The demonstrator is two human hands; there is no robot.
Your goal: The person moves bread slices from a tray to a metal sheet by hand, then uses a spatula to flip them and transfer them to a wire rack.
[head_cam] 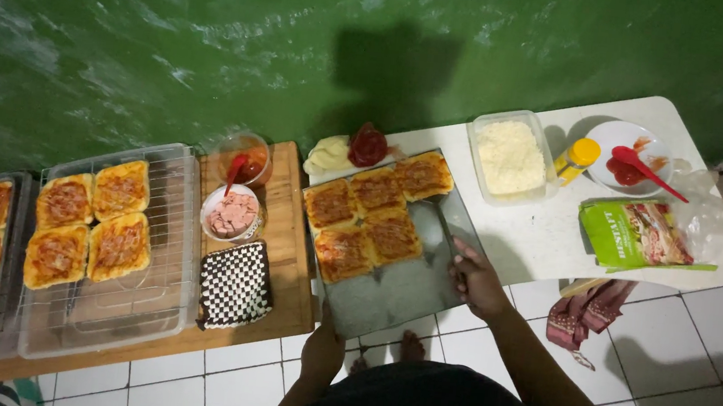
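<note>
- Far left: a dark tray point(18, 194) cut by the frame edge, holding square toasts with red sauce and browned edges.
- Next: a clear plastic box point(163, 299) with a wire rack point(178, 202) laid over it; four toasts point(89, 224) sit in a two-by-two block on the rack's left part.
- Wooden bench point(289, 249): a clear cup point(245, 159) of red sauce with a red spoon, a small bowl point(232, 214) of pink meat slices, and a black-and-white checked cloth point(234, 285), folded and soft-looking.
- Left hand point(323, 351): at the near corner of the metal sheet point(388, 291), fingers curled under its edge; how tight, I cannot tell.
- The sheet is flat, grey, dull-shiny, rectangular. Its long axis runs from near-left to far-right, tilted against the bench; it bridges the gap between bench and white table point(545, 240). Five toasts point(374, 213) fill its far half; the near half is bare.
- Right hand point(474, 282): closed on the sheet's right edge, thumb on top.
- Behind the sheet: pale slices and a dark red sauce pouch point(367, 145).
- Table: a clear tub point(511, 156) of grated white cheese, a yellow-capped bottle point(577, 157), a white plate point(631, 155) with red sauce and a red spoon, a green packet point(636, 232).
- Below the table edge hangs a patterned cloth point(587, 312) over white floor tiles.
</note>
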